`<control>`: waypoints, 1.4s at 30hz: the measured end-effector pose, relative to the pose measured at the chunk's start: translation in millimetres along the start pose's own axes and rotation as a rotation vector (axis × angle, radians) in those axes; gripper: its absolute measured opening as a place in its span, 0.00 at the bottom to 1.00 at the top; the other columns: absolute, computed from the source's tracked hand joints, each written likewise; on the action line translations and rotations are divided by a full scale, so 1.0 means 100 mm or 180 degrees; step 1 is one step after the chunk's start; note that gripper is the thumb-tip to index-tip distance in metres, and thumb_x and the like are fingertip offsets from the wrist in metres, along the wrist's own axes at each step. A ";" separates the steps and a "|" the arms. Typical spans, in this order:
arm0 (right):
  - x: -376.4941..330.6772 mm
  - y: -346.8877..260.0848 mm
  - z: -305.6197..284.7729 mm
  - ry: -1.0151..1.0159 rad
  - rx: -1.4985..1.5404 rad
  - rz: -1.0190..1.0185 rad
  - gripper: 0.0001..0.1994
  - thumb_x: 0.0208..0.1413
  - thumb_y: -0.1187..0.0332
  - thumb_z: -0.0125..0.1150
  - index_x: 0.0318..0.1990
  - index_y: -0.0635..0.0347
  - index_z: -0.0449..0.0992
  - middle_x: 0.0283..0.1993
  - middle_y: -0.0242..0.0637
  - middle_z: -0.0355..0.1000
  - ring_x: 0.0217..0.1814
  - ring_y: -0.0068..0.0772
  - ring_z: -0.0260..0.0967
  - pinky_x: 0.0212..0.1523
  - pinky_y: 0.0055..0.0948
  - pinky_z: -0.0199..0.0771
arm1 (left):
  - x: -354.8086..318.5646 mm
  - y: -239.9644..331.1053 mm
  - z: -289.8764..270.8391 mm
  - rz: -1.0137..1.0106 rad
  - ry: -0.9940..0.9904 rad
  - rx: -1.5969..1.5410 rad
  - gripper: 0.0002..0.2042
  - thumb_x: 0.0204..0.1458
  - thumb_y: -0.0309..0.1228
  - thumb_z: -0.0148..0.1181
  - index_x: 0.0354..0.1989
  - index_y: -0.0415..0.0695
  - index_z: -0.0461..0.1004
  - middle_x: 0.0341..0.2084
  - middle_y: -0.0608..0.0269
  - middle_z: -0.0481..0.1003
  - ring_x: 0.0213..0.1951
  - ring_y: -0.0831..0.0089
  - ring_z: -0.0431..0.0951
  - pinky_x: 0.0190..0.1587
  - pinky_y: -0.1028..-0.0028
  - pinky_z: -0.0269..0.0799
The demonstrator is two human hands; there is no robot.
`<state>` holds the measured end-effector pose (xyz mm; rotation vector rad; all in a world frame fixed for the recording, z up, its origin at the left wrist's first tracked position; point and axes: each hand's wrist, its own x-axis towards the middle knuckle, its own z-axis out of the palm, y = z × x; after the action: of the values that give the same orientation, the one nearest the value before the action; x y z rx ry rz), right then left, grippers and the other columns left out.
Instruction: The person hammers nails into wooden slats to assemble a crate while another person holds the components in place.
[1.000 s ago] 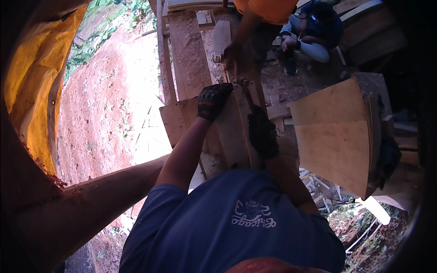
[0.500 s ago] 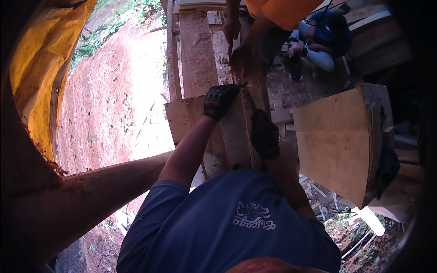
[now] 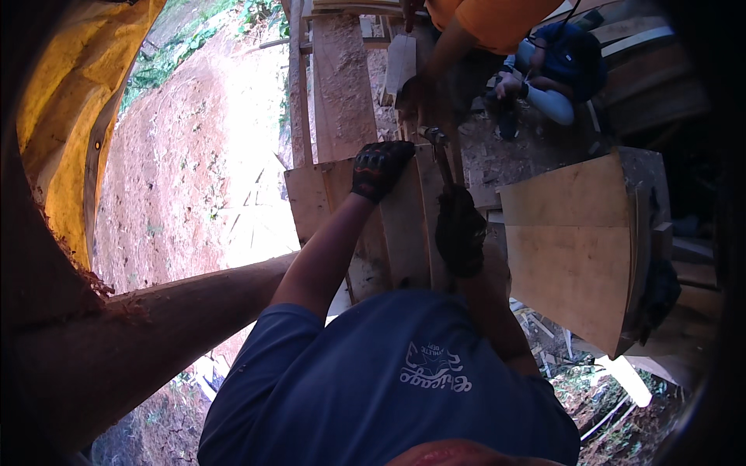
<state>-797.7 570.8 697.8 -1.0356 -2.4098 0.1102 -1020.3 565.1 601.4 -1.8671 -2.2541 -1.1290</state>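
In front of me lies a panel of wooden boards point(image 3: 404, 237). My left hand point(image 3: 382, 169), in a dark glove, rests at its far edge with the fingers curled closed; whatever they pinch, if anything, is hidden. To its right, my gloved right hand point(image 3: 460, 233) is wrapped round the handle of a hammer point(image 3: 444, 165). The hammer's head points away from me, just right of my left fingers and near the panel's far edge. Close beyond it is the dark, shadowed hand point(image 3: 418, 95) of a co-worker in an orange shirt point(image 3: 489, 23).
A long plank point(image 3: 342, 93) strewn with sawdust runs away from me. At right stands a stack of plywood sheets point(image 3: 567, 248). Another person point(image 3: 563, 62) crouches at the far right. A thick wooden beam point(image 3: 194, 311) crosses at left, near a yellow tarp point(image 3: 66, 116).
My right hand and the hammer have shifted slightly right, the hammer head moving away from my left fingers. The co-worker's hands have moved apart, and a pale wood piece shows between them.
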 end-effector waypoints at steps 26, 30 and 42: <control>-0.27 0.31 0.35 -0.0174 0.0774 0.0072 0.06 0.69 0.66 0.59 0.46 0.56 0.76 0.33 0.47 0.77 0.34 0.58 0.78 0.32 0.49 0.77 | 0.00 0.04 -0.02 -0.0160 -0.0040 -0.0032 0.12 0.64 0.40 0.56 0.46 0.52 0.84 0.42 0.60 0.85 0.45 0.58 0.85 0.50 0.57 0.77; -0.32 0.34 0.30 -0.0111 0.0936 0.0159 0.07 0.68 0.67 0.60 0.49 0.57 0.77 0.36 0.48 0.78 0.35 0.58 0.78 0.33 0.49 0.77 | -0.01 0.03 0.00 -0.0079 -0.0011 -0.0050 0.11 0.64 0.39 0.56 0.46 0.52 0.84 0.42 0.60 0.85 0.45 0.58 0.85 0.51 0.57 0.77; -0.18 0.26 0.25 -0.0432 0.0792 0.0193 0.07 0.71 0.67 0.54 0.51 0.56 0.75 0.37 0.49 0.76 0.34 0.56 0.78 0.32 0.48 0.76 | 0.04 -0.06 -0.04 -0.0523 -0.0626 0.0239 0.20 0.61 0.53 0.62 0.52 0.53 0.83 0.44 0.56 0.85 0.47 0.55 0.85 0.50 0.55 0.79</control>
<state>-782.3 579.9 661.1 -1.0130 -2.4071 0.5029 -1028.5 566.9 602.7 -1.8696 -2.5576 -0.8971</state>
